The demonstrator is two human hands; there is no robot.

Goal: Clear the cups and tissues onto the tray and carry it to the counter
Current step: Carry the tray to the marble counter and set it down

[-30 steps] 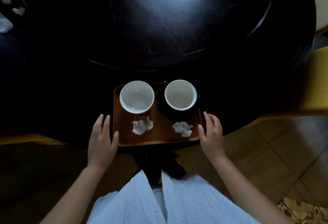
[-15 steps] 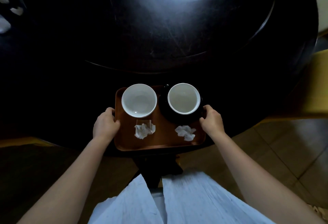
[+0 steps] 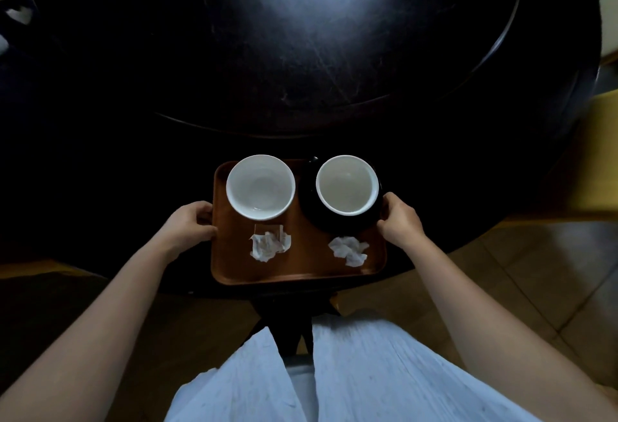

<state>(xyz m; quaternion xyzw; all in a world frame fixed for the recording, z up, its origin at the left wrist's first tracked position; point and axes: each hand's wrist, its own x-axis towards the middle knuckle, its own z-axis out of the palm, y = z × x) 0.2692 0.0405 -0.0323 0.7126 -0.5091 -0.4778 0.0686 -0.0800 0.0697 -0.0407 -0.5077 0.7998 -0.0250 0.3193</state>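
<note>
A brown wooden tray [image 3: 301, 271] rests at the near edge of a dark round table [image 3: 334, 70]. On its far half stand two white cups: the left cup [image 3: 260, 186] directly on the wood, the right cup [image 3: 347, 184] on a black saucer [image 3: 334, 224]. Two crumpled white tissues lie nearer me, the left tissue [image 3: 269, 246] and the right tissue [image 3: 349, 250]. My left hand [image 3: 187, 224] grips the tray's left rim. My right hand [image 3: 399, 219] grips the right rim beside the saucer.
The table has a raised round centre disc [image 3: 301, 37]. White crumpled bits [image 3: 18, 14] lie at its far left edge. A yellow seat [image 3: 598, 154] stands to the right, over a tiled floor [image 3: 535, 271]. My pale trousers [image 3: 334, 381] fill the bottom.
Both hands moved forward along the tray's sides and closed on its left and right rims. The tray, cups and tissues kept their arrangement.
</note>
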